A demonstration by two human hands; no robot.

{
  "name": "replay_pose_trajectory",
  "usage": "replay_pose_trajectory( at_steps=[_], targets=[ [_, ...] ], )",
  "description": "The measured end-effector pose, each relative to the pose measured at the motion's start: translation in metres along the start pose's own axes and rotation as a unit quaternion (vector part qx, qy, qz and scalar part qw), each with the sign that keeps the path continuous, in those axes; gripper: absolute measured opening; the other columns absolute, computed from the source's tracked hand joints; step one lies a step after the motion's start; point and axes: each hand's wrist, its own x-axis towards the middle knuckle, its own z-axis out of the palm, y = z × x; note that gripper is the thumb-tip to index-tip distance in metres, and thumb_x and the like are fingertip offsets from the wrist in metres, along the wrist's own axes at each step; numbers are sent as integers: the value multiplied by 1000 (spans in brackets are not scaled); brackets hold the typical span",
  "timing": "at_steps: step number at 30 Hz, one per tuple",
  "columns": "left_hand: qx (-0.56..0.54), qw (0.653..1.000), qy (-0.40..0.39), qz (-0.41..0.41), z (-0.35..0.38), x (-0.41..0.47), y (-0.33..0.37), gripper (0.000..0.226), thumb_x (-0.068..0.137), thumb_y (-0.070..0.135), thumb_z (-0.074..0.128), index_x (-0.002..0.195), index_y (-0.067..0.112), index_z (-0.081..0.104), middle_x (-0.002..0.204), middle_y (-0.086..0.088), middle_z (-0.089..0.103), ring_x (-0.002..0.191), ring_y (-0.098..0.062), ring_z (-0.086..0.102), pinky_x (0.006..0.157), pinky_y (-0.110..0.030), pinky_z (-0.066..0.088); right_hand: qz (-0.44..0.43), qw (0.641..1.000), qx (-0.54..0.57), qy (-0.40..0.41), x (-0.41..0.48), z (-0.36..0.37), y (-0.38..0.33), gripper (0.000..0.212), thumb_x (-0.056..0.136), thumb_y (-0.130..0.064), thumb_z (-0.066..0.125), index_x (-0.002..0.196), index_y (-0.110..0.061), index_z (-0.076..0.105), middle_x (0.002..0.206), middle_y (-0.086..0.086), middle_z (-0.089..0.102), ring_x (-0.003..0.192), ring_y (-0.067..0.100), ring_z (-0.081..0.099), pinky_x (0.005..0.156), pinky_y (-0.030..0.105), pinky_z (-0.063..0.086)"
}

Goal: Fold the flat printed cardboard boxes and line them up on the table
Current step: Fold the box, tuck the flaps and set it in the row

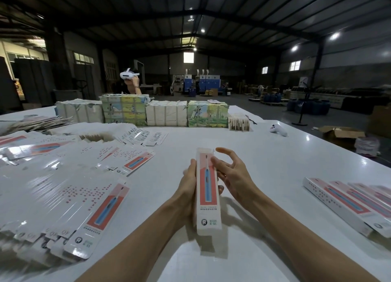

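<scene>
Folded box (208, 188) is held between my hands above the bench (254, 144), long axis running straight away from me, logo end nearest. My left hand (188, 182) grips its left side, fingers wrapped underneath. My right hand (230, 173) is loose and spread, just touching the upper right edge. Row of folded boxes (349, 201) lies well off right, nearer the right hand; flat boxes (84, 186) lie left. Likely next: carry it right.

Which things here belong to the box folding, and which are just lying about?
Job: held box, left hand gripping it, right hand open at its edge, flat boxes, folded row, table.
Lying about: far stacks, controller, floor carton.
</scene>
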Motion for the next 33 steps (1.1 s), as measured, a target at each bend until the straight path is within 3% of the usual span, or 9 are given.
replay_pose_trajectory(
  at_steps=[3, 5, 7, 9, 11, 16, 25, 29, 33],
  targets=[
    [62, 990, 35, 118, 2, 3, 1, 36, 111, 48, 38, 147, 50, 33, 120, -10, 69, 91, -33, 78, 76, -52, 66, -11, 1000, -9, 2, 1, 0, -1, 58, 89, -38, 76, 138, -23, 49, 110, 14, 78, 108, 40, 72, 98, 52, 59],
    [109, 975, 38, 187, 0, 5, -1, 37, 111, 46, 38, 147, 57, 35, 128, 2, 66, 98, -30, 78, 80, -54, 65, -14, 1000, -13, 7, 1, 1, -2, 57, 89, -38, 76, 138, -24, 50, 109, 12, 78, 108, 40, 72, 98, 54, 59],
    [125, 969, 33, 210, -1, 5, -2, 34, 110, 48, 41, 144, 52, 45, 126, -1, 69, 97, -30, 78, 81, -54, 65, -16, 1000, -13, 11, 0, 1, -3, 57, 88, -38, 75, 138, -23, 52, 108, 13, 78, 106, 39, 73, 97, 54, 59],
    [116, 976, 16, 181, 2, 3, 1, 42, 105, 59, 45, 144, 45, 49, 124, -9, 71, 97, -33, 78, 83, -56, 64, -17, 999, -24, 17, 0, 1, -5, 59, 85, -40, 76, 137, -23, 53, 108, 11, 79, 100, 34, 75, 95, 53, 61],
    [109, 985, -25, 131, 8, 1, 4, 68, 89, 76, 51, 147, 41, 43, 126, -11, 69, 101, -35, 77, 83, -54, 64, -18, 999, -42, 26, 0, 0, -6, 60, 83, -43, 76, 136, -24, 56, 108, 6, 79, 96, 30, 77, 93, 51, 62],
    [235, 960, -53, 141, 10, 1, 3, 114, 66, 51, 85, 153, 49, 11, 139, 3, 49, 116, -27, 67, 92, -37, 63, -9, 999, -22, 23, 1, -7, -6, 44, 90, -34, 75, 132, -23, 66, 114, 5, 79, 106, 30, 76, 89, 49, 63],
    [237, 965, -46, 100, 4, 1, 3, 95, 68, 30, 85, 139, 50, 25, 115, -9, 62, 82, -23, 78, 65, -27, 62, -6, 999, -47, -10, 2, -10, -5, 38, 93, -30, 77, 124, -11, 68, 113, 15, 75, 106, 34, 75, 91, 40, 63],
    [231, 967, -55, 94, 3, 0, 5, 97, 70, 26, 85, 143, 51, 25, 119, -6, 60, 87, -20, 79, 67, -29, 63, 1, 999, -11, 46, 7, -5, -3, 33, 105, -39, 59, 133, -20, 60, 116, 10, 75, 103, 27, 77, 82, 34, 63],
    [268, 956, -78, 87, 3, -6, 5, 93, 71, 35, 82, 144, 46, 27, 121, -7, 62, 93, -24, 77, 70, -26, 62, 9, 998, -30, 57, 10, -15, -1, 23, 106, -16, 60, 126, -9, 67, 105, 15, 78, 91, 26, 77, 73, 28, 61]
  ],
)
